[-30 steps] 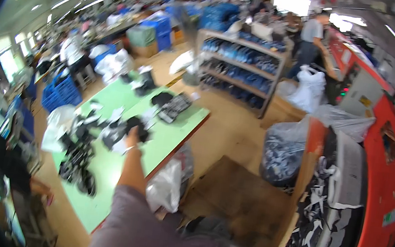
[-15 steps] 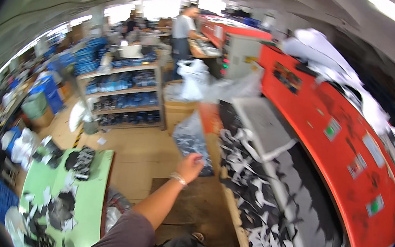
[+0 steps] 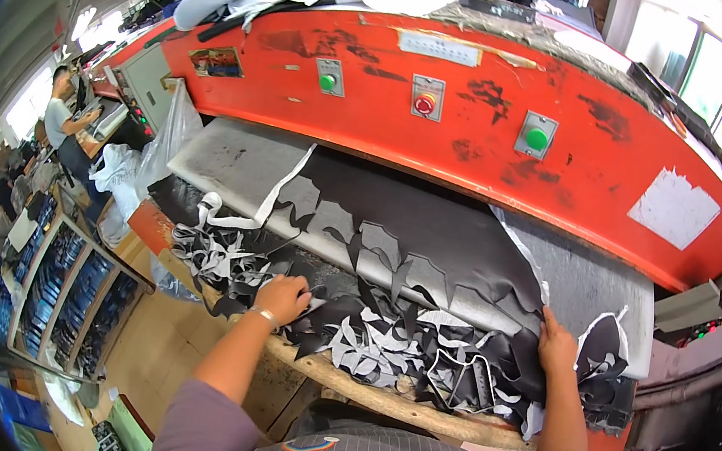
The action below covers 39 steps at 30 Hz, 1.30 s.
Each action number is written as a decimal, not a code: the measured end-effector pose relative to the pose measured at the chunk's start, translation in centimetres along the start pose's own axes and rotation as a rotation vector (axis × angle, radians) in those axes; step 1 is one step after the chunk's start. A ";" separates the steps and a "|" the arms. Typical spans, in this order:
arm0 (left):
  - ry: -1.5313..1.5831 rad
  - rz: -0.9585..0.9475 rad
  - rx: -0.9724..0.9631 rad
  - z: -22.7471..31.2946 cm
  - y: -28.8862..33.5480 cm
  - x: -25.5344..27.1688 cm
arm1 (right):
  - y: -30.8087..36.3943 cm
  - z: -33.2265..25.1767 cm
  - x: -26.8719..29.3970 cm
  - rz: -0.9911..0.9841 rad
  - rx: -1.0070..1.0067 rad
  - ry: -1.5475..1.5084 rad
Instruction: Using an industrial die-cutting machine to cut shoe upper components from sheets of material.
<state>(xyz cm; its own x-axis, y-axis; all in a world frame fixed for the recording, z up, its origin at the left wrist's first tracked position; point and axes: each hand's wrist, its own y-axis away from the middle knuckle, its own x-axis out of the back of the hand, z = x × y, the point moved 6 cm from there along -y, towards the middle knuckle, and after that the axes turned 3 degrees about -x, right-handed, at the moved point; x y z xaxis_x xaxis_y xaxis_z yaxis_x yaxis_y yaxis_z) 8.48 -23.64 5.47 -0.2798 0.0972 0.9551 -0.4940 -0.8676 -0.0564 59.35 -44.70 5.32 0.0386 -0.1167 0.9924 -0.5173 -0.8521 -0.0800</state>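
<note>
A dark sheet [image 3: 433, 225] with a jagged, cut-out front edge lies across the pale bed [image 3: 238, 161] of a red machine. At the sheet's right edge, my right hand [image 3: 557, 342] is closed, thumb and fingers gripping its dark material beside a white strip. My left hand [image 3: 284, 299] rests over the heap of black and white scraps [image 3: 378, 345] along the front ledge. Its fingers are curled down among dark pieces; what they hold, if anything, is hidden.
The machine's red front [image 3: 381, 66] carries a red button [image 3: 425, 103] and green buttons beyond the bed. A wooden rail [image 3: 358, 394] edges the ledge nearest me. At left stand a loaded shelf rack [image 3: 69, 293], plastic bags [image 3: 119, 173] and another person [image 3: 66, 131].
My view has swung right to face the red machine squarely. My left hand has come from above the floor to the scraps; my right hand is now fully in view at the sheet's edge.
</note>
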 end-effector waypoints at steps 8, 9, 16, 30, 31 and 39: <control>0.393 -0.819 -0.023 1.9 3.4 4.2 | 1.0 7.7 3.8 0.064 -0.230 -0.023; 0.516 -0.915 0.023 1.0 3.2 5.9 | 1.3 7.6 4.2 0.054 -0.261 -0.016; 0.970 -0.040 0.404 -14.6 -13.2 8.3 | 5.7 -8.7 9.2 0.234 0.085 -0.246; 0.228 -0.238 0.073 -17.5 -36.5 1.1 | 7.3 -20.1 2.2 -0.148 -0.601 -0.075; 0.244 -0.244 0.054 -17.4 -36.6 1.4 | 7.8 -19.4 1.2 -0.099 -0.597 -0.068; 0.169 -0.030 -0.044 -20.1 -33.2 3.0 | 8.7 -20.0 -0.5 0.028 -0.645 -0.008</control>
<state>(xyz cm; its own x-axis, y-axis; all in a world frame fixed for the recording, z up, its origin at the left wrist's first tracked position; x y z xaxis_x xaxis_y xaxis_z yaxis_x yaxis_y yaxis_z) 7.46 15.23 4.31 -0.3971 0.2067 0.8942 -0.5385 -0.8414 -0.0447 37.76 -41.85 5.98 0.0231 -0.1405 0.9898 -0.9282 -0.3708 -0.0310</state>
